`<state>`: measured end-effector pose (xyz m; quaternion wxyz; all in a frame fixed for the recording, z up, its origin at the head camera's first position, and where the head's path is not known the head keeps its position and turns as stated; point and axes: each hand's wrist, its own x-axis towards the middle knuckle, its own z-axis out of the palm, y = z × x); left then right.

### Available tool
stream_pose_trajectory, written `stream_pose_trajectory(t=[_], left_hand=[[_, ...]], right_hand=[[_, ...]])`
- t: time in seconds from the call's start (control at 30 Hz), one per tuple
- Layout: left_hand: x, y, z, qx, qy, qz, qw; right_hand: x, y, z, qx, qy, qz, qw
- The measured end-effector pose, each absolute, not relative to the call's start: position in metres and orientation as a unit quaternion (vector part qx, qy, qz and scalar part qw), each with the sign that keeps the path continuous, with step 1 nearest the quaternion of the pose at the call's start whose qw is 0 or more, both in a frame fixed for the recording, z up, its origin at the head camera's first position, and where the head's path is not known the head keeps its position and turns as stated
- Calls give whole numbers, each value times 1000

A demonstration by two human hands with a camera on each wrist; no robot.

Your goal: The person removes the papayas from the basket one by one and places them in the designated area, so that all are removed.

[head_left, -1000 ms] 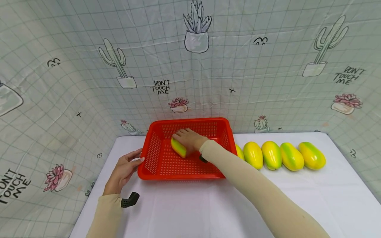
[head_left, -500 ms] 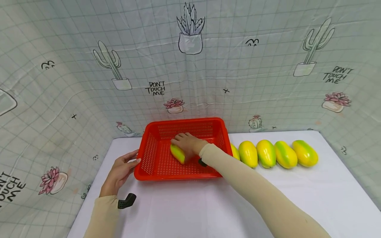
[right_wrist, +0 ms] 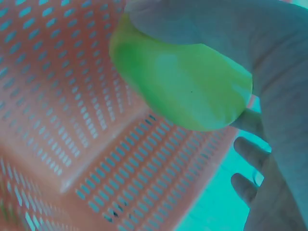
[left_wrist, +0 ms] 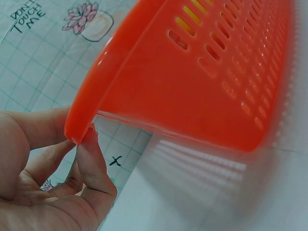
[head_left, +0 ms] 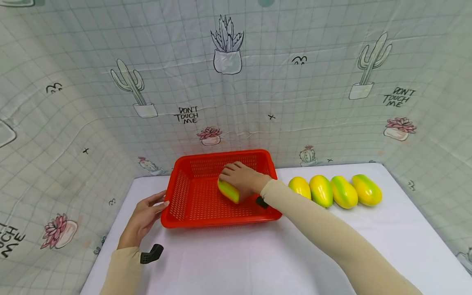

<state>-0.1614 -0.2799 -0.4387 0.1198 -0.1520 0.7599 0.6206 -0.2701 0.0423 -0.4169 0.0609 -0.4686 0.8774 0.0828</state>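
In the head view a red perforated plastic basket [head_left: 215, 221] stands on a white table. My left hand [head_left: 145, 215] is at its left side; in the left wrist view the thumb and fingers [left_wrist: 91, 166] pinch the rim [left_wrist: 91, 101]. My right hand [head_left: 245, 178] is inside the basket and grips a yellow-green mango [head_left: 228, 191]. From the right wrist, the mango [right_wrist: 187, 86] shows above the slotted basket [right_wrist: 134, 178], with the thumb over one side and fingertips beyond the other. Whether the mango touches the basket floor I cannot tell.
Several more mangoes [head_left: 344, 192] lie in a row on the table right of the basket, partly behind the right sleeve [head_left: 324, 233]. A grid-patterned cloth [head_left: 258, 94] hangs close behind the basket and along both sides.
The head view has shifted, so the scene sits further left. The right hand has moved the mango rightward within the basket. The left hand stays at the rim.
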Motion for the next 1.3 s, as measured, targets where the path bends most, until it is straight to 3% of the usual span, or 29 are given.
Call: stream_pose_trajectory(t=[0.5, 1.3], left_hand=[[-161, -282, -439, -140, 753, 631, 123], [-161, -283, -439, -141, 749, 635, 126]], right_hand=[[-259, 111, -391, -461, 885, -36, -50], [-239, 194, -373, -396, 907, -110, -96]])
